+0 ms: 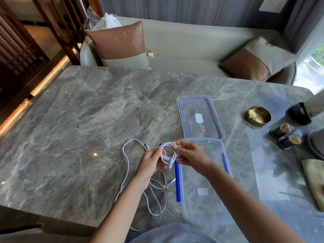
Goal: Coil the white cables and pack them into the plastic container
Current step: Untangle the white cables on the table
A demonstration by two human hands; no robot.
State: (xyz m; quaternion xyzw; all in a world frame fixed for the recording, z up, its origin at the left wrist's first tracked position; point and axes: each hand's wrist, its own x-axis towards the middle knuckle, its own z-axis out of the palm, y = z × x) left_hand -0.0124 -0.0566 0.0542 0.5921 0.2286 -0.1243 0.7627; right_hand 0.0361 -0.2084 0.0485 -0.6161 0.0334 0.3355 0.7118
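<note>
Left hand [151, 162]: raised over the near middle of the table, with its fingers curled round the left side of the coiled cable [168, 153].
Right hand [191, 157]: close against the left hand, with thumb and forefinger pinching the top right of the same coil.
Coiled cable: small white loops held in the air between both hands, just over the far left corner of the plastic container [201, 207]. One plug end hangs below the coil.
Loose cables [124, 151]: white, lying uncoiled on the table [87, 120] left of the container, in slack loops that run under the left forearm towards the near edge.
Plastic container: clear and rectangular, lying open at near right with blue clips on its long sides. No cable lies inside it.
Lid [199, 106]: clear with a blue seal, lying flat just beyond the container and touching or nearly touching its far end.
Right side of table: a brass ashtray [258, 116], two small dark jars [285, 135] nearer than it, and a yellowish cloth [314, 181] at the edge.
Far side: a pale sofa [184, 50] with brown and cream cushions.
</note>
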